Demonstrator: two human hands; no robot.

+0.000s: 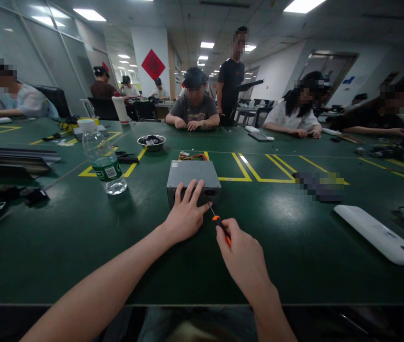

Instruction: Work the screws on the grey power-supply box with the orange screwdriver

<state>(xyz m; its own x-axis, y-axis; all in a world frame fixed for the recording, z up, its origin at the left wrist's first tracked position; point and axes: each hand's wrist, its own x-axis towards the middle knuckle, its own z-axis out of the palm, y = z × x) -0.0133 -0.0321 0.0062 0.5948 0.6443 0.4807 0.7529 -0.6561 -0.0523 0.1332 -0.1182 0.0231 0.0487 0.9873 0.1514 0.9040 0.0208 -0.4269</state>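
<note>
Left hand (185, 213) lies spread, fingers open, on the near edge of the grey rectangular metal box (193, 179) sitting on the dark green surface (116, 247). Right hand (243, 259), just beside it, is closed around the orange-handled screwdriver (216, 218), whose thin shaft slants up to the box's front face. Beyond and left of the left hand stands a clear plastic water bottle (102, 160); farther off, a small metal bowl (151, 141). A long white plastic panel (380, 234) lies well off from the right hand.

A plastic water bottle (102, 159) stands on the green bench (81, 237); behind it, to the right, a metal bowl (151, 142); far right of the bottle, a white flat case (380, 233).
</note>
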